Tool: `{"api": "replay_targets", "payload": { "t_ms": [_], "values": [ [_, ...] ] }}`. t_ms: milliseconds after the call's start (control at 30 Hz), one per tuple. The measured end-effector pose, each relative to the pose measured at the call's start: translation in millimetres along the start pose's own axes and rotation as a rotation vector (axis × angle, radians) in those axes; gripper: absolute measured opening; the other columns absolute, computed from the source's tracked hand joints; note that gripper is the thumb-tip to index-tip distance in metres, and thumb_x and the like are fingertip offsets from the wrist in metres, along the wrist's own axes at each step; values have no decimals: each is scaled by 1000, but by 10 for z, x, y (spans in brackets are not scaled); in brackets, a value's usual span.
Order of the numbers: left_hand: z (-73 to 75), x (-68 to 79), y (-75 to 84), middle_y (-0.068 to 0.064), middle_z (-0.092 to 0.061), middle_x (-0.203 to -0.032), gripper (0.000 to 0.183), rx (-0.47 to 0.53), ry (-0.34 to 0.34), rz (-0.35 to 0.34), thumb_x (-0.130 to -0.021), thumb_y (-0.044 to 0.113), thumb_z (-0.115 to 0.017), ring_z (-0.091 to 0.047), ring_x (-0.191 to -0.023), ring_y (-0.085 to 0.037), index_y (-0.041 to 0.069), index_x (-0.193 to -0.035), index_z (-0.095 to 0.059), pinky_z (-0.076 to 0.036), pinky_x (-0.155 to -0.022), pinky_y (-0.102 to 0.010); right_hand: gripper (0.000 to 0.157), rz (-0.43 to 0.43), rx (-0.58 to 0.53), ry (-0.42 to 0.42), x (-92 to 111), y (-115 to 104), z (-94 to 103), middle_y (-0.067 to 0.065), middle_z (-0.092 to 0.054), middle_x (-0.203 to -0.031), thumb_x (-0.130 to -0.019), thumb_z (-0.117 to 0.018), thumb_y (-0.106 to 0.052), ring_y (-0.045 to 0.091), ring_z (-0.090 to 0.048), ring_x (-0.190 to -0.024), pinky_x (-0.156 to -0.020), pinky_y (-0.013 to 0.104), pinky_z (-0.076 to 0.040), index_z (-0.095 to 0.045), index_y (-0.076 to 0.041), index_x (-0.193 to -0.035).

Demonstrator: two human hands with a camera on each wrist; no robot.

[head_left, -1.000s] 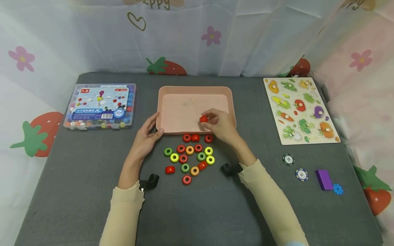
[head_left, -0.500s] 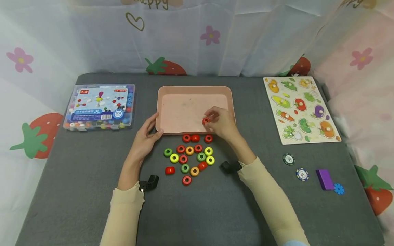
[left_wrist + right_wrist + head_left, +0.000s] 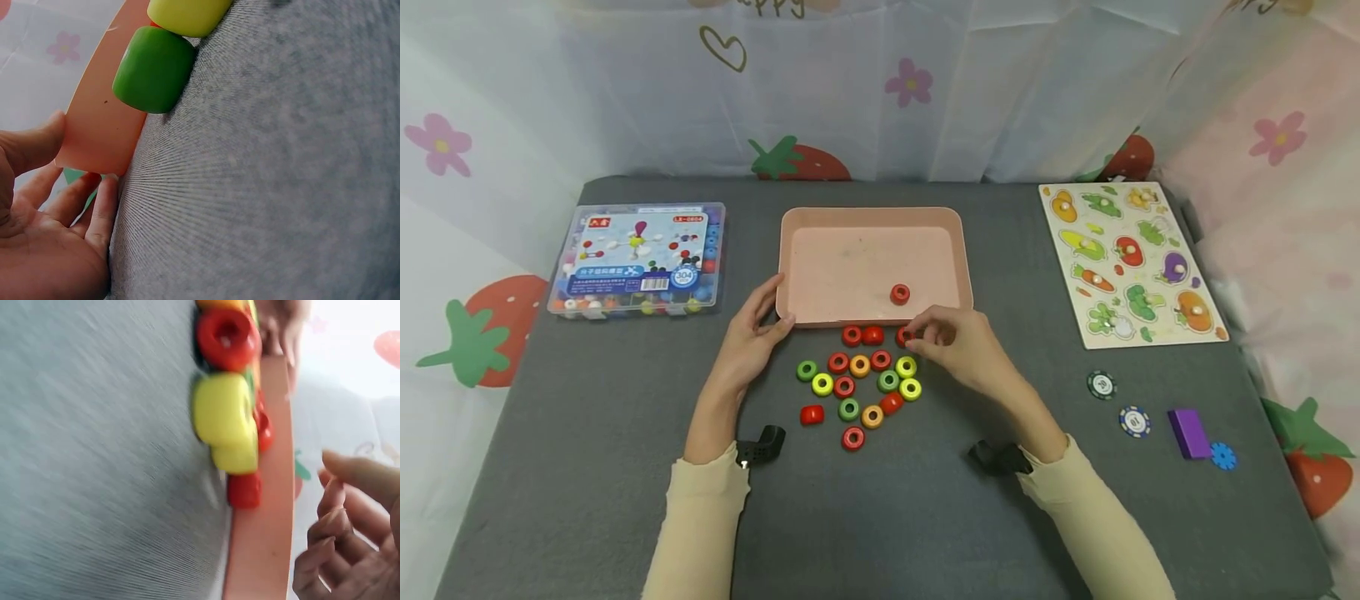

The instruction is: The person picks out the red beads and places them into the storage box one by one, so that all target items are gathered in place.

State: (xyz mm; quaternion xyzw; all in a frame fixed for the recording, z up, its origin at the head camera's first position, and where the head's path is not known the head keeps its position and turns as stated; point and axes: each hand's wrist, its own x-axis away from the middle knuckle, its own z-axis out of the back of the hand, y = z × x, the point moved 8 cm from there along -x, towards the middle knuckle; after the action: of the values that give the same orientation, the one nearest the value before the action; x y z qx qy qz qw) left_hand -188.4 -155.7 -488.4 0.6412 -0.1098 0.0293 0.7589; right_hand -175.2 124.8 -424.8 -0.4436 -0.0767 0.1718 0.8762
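Observation:
My left hand [image 3: 743, 346] holds the front left corner of a pink tray [image 3: 842, 267], thumb at the front wall and fingers along the side. A red bead [image 3: 892, 295] with a hole lies inside the tray near its front. My right hand [image 3: 966, 346] is in front of the tray, fingertips over another red bead [image 3: 900, 336] at the front wall, which they partly hide. In the right wrist view its thumb and fingers [image 3: 328, 531] are loosely bent with nothing between them. Red, green, yellow and orange beads [image 3: 860, 366] lie in a cluster before the tray.
A clear box [image 3: 636, 258] of small coloured parts stands at the left. On the right lie a vegetable puzzle board [image 3: 1112, 287], a dark chip [image 3: 1102, 385], a blue-and-white chip [image 3: 1134, 422], a purple block [image 3: 1189, 433] and a blue toothed disc [image 3: 1222, 456].
My right hand has let go of a red bead inside the tray and moved back toward me, over the beads in front. My left hand stays at the tray's corner.

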Motion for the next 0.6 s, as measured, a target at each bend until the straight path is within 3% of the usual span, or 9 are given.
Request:
{"api": "replay_targets", "payload": {
  "t_ms": [167,267,600],
  "values": [
    [-3,4,26,0,-29,-163,64,3,-2,-7,-101,19,-61,-38,-144,-19,28,-157,-33,-39,-107,-41,21,54,-1,-233,185,-34,-306,-6,-57,-68,-83,-83,-14,10,-51,-60,-57,24,-41,-76,-12,-103],
    [-3,2,29,-1,-29,-163,64,2,0,-14,-101,18,-61,-36,-145,-19,28,-157,-33,-38,-107,-44,26,67,5,-316,249,-38,-427,-8,-55,-66,-82,-84,-15,7,-50,-59,-56,23,-40,-76,-14,-106],
    [-3,-6,2,-3,-31,-163,64,-4,-1,-10,-101,17,-61,-44,-140,-22,26,-157,-33,-43,-100,-33,20,96,53,-344,280,-34,-535,-10,-52,-64,-82,-84,-15,4,-47,-57,-56,22,-40,-77,-15,-100]
  ]
}}
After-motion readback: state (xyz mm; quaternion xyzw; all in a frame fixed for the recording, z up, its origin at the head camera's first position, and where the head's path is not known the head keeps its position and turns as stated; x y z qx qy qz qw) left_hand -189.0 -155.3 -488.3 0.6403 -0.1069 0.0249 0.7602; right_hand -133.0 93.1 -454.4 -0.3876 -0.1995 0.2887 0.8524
